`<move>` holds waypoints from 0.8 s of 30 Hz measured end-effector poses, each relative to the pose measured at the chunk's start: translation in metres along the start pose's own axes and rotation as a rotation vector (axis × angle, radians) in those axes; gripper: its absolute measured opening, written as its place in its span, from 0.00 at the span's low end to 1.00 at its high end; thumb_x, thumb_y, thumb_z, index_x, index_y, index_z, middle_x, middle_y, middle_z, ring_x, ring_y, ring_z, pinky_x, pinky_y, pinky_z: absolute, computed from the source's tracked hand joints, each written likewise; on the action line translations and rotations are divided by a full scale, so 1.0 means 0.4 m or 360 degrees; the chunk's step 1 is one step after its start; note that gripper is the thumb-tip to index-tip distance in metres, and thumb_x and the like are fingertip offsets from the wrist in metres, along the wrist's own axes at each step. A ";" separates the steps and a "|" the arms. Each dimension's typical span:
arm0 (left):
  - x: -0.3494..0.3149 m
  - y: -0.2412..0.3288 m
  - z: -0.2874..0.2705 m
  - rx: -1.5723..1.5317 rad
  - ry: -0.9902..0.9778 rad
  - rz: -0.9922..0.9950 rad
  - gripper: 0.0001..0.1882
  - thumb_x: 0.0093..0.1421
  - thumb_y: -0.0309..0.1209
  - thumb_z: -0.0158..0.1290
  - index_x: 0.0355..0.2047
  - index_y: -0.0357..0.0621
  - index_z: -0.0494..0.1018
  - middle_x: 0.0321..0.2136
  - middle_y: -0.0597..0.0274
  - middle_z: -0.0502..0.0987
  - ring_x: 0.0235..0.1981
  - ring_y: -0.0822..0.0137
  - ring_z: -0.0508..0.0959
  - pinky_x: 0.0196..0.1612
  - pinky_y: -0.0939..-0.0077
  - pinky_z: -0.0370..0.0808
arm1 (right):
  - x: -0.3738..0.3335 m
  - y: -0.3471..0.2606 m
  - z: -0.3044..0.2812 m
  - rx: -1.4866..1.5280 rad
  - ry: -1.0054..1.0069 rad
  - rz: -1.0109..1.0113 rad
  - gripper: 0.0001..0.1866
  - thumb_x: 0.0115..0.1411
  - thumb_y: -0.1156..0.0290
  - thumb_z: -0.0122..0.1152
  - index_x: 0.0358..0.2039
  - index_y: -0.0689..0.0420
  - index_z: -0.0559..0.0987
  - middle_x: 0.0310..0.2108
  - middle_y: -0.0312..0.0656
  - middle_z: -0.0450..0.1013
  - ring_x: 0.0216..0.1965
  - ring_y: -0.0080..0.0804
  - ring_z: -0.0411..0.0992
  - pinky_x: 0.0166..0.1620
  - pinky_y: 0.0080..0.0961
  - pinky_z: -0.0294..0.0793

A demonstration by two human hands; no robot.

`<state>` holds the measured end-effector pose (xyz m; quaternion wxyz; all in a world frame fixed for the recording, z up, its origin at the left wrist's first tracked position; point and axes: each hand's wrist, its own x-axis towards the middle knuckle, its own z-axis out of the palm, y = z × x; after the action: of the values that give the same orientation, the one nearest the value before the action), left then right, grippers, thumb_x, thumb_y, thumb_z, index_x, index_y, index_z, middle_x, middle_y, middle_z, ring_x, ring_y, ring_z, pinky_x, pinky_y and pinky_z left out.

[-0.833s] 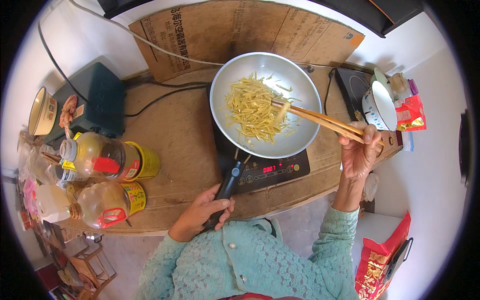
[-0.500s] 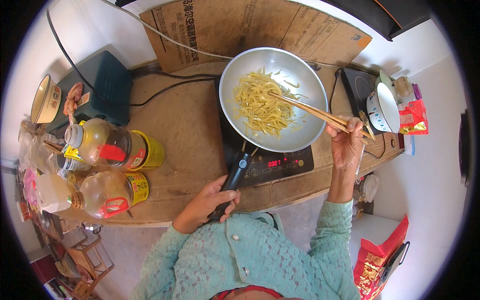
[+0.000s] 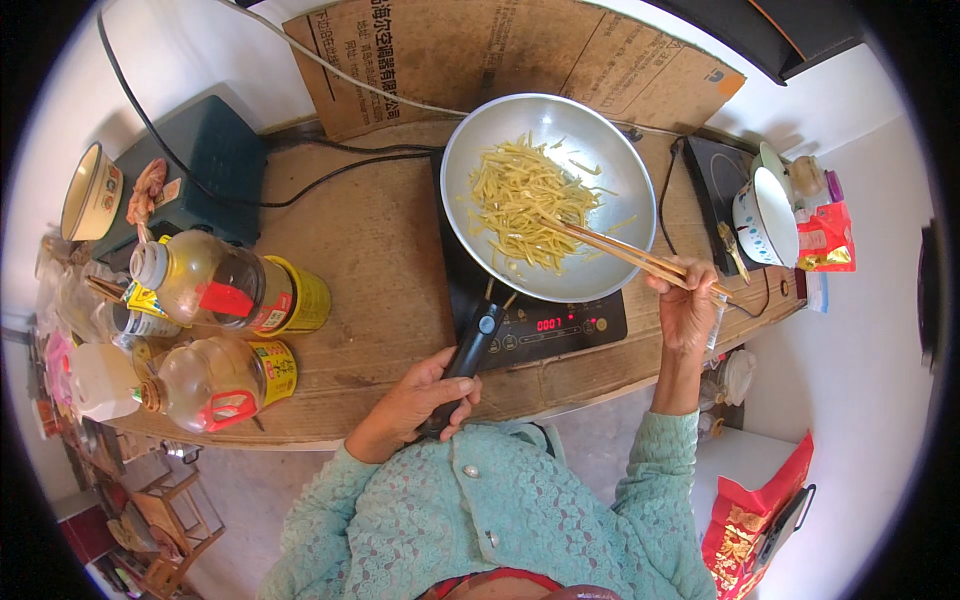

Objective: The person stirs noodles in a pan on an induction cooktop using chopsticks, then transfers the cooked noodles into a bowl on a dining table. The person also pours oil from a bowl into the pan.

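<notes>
A silver frying pan (image 3: 615,160) rests on a black induction cooker (image 3: 560,335) with a lit red display. My left hand (image 3: 425,400) is wrapped round the pan's black handle (image 3: 472,350), close to my body. In the pan lies a loose heap of thin yellowish strips (image 3: 530,200), which look like shredded potato. My right hand (image 3: 685,308) grips a pair of long wooden chopsticks (image 3: 610,245) right of the pan. Their tips are in the lower right part of the heap.
Large oil bottles (image 3: 215,285) stand on the left of the table, near a dark green box (image 3: 215,180). Cardboard (image 3: 500,60) leans behind the pan. At right are a second black cooker (image 3: 715,185) and a white bowl (image 3: 765,220). Black cables (image 3: 330,175) cross the tabletop.
My right hand has shifted slightly down and left, and the chopstick tips have moved lower in the strips. The left hand and the pan have stayed nearly in place.
</notes>
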<state>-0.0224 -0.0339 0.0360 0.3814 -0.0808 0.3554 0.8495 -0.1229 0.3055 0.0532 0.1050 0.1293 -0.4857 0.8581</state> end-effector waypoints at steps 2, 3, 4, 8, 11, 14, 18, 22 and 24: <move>0.001 0.001 0.000 0.0005 0.0003 -0.0005 0.19 0.59 0.29 0.50 0.49 0.36 0.59 0.29 0.60 0.69 0.20 0.75 0.70 0.15 0.83 0.69 | -0.004 -0.012 0.009 0.0047 0.0004 0.0048 0.16 0.61 0.56 0.53 0.27 0.57 0.67 0.34 0.48 0.70 0.38 0.47 0.74 0.40 0.41 0.81; 0.000 0.001 0.000 0.0011 0.0008 -0.0006 0.19 0.59 0.29 0.50 0.48 0.36 0.59 0.29 0.60 0.69 0.20 0.75 0.70 0.15 0.83 0.69 | -0.006 -0.018 0.017 0.0094 0.0004 0.0079 0.17 0.61 0.56 0.52 0.26 0.56 0.66 0.34 0.48 0.70 0.37 0.47 0.74 0.39 0.40 0.81; -0.001 0.001 0.000 0.0017 0.0012 -0.0007 0.19 0.59 0.29 0.50 0.48 0.36 0.59 0.29 0.60 0.69 0.20 0.75 0.70 0.15 0.82 0.69 | -0.009 -0.024 0.026 0.0140 0.0005 0.0110 0.17 0.61 0.55 0.52 0.26 0.56 0.66 0.34 0.48 0.70 0.35 0.47 0.74 0.38 0.39 0.81; 0.001 -0.002 -0.003 -0.0004 -0.0014 -0.0003 0.19 0.59 0.28 0.50 0.48 0.36 0.59 0.29 0.60 0.69 0.19 0.75 0.70 0.15 0.82 0.69 | -0.017 -0.038 0.070 0.0476 -0.0176 0.0020 0.17 0.61 0.55 0.51 0.23 0.54 0.65 0.30 0.49 0.70 0.29 0.43 0.74 0.28 0.34 0.79; 0.001 0.002 -0.005 0.0012 -0.0028 -0.0010 0.19 0.59 0.28 0.50 0.49 0.36 0.59 0.29 0.60 0.69 0.19 0.75 0.70 0.15 0.82 0.69 | -0.041 -0.045 0.083 0.0785 -0.0180 -0.0001 0.18 0.62 0.54 0.50 0.20 0.50 0.66 0.25 0.52 0.70 0.20 0.36 0.71 0.18 0.28 0.73; 0.001 0.002 -0.004 0.0007 -0.0031 -0.0008 0.20 0.59 0.28 0.50 0.50 0.36 0.59 0.29 0.60 0.69 0.19 0.75 0.70 0.15 0.82 0.70 | -0.026 -0.062 0.132 0.0792 -0.0469 -0.0019 0.19 0.63 0.51 0.48 0.20 0.48 0.68 0.24 0.52 0.70 0.16 0.36 0.68 0.15 0.27 0.70; -0.004 0.007 0.011 0.0059 0.0071 0.0009 0.17 0.57 0.31 0.52 0.44 0.36 0.62 0.27 0.59 0.70 0.19 0.75 0.70 0.14 0.81 0.69 | -0.019 -0.068 0.167 0.0840 -0.0556 -0.0032 0.20 0.64 0.51 0.46 0.18 0.47 0.70 0.23 0.54 0.70 0.15 0.38 0.68 0.12 0.26 0.67; -0.003 0.006 0.009 0.0029 0.0046 0.0024 0.16 0.57 0.33 0.53 0.40 0.37 0.63 0.27 0.59 0.70 0.18 0.74 0.70 0.14 0.80 0.69 | 0.000 -0.069 0.196 0.0980 -0.0774 -0.0016 0.19 0.63 0.52 0.47 0.20 0.50 0.72 0.25 0.57 0.71 0.16 0.40 0.70 0.13 0.28 0.71; 0.000 0.004 0.001 0.0023 0.0012 -0.0008 0.16 0.57 0.32 0.53 0.41 0.37 0.63 0.28 0.58 0.70 0.18 0.74 0.70 0.14 0.80 0.69 | 0.015 -0.081 0.208 0.1015 -0.0904 0.0051 0.19 0.63 0.54 0.48 0.22 0.52 0.73 0.26 0.59 0.71 0.17 0.42 0.71 0.14 0.30 0.73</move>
<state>-0.0235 -0.0345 0.0371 0.3828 -0.0823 0.3628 0.8457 -0.1087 0.2505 0.1223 -0.0918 0.3790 -0.2075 0.8972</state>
